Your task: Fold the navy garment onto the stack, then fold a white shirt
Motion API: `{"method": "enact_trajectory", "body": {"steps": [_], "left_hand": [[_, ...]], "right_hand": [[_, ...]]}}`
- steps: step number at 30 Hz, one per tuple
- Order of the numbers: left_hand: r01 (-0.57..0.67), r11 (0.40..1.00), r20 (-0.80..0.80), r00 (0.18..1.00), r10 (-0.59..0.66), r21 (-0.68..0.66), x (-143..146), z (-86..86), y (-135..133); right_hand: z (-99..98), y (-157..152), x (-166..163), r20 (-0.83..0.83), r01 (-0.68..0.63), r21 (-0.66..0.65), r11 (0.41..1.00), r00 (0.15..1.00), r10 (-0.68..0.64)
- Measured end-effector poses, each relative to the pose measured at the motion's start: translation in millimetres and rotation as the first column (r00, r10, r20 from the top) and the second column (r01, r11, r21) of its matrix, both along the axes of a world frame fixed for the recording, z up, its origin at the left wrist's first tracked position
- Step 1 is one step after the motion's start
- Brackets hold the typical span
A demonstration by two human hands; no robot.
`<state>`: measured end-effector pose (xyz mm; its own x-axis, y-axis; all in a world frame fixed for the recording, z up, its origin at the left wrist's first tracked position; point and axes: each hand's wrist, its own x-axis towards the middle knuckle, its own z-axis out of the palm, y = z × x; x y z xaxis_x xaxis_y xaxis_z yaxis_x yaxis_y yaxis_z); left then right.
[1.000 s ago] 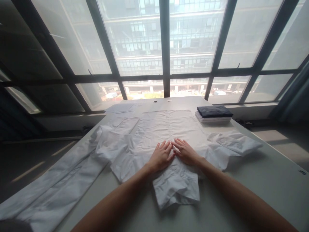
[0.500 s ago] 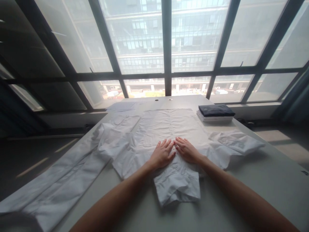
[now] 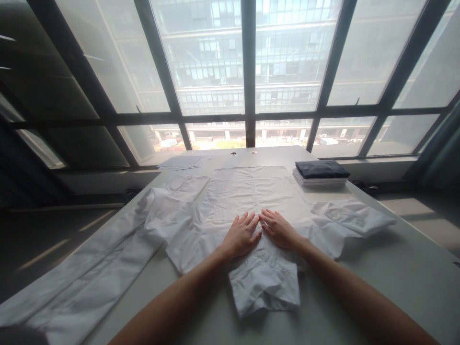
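Observation:
A white shirt (image 3: 247, 194) lies spread on the grey table (image 3: 388, 278), collar end toward me. My left hand (image 3: 241, 235) lies flat on the shirt's middle, fingers stretched out. My right hand (image 3: 279, 228) lies flat beside it, fingertips almost touching the left's. Neither hand holds anything. The shirt's right sleeve (image 3: 354, 215) is bunched on the table to the right. Its left sleeve (image 3: 172, 206) is folded over at the left.
A second long white garment (image 3: 75, 282) trails off the table's near left corner. A stack of folded clothes (image 3: 319, 172), dark on top and white beneath, sits at the far right. Large windows stand behind the table. The table's right edge runs diagonally at right.
Both hands stay flat on the shirt in nearly the same spot. Only the view has shifted slightly.

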<state>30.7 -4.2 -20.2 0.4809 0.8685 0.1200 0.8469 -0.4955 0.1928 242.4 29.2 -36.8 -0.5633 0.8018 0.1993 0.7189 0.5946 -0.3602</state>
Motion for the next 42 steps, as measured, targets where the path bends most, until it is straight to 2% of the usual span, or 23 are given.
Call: {"method": "enact_trajectory", "body": {"steps": [8, 17, 23, 42], "left_hand": [[-0.007, 1.000, 0.001, 1.000, 0.007, -0.001, -0.4, -0.4, -0.4], [-0.049, 0.999, -0.048, 0.998, 0.048, -0.008, -9.6, 1.9, 0.9], [-0.079, 0.997, -0.055, 0.995, 0.079, 0.002, -15.5, 1.0, 3.6], [-0.079, 0.997, -0.050, 0.996, 0.079, 0.019, -13.7, -0.1, 3.0]], "right_hand": [[0.7, -0.9, -1.7, -0.007, -0.001, 0.008, 1.000, 1.000, 0.001], [7.1, 2.8, 14.4, 0.165, 0.194, -0.039, 0.980, 0.969, -0.185], [9.5, 6.6, 28.5, 0.218, 0.298, -0.052, 0.953, 0.935, -0.280], [9.5, 6.5, 26.2, 0.225, 0.316, -0.057, 0.947, 0.928, -0.296]]}}
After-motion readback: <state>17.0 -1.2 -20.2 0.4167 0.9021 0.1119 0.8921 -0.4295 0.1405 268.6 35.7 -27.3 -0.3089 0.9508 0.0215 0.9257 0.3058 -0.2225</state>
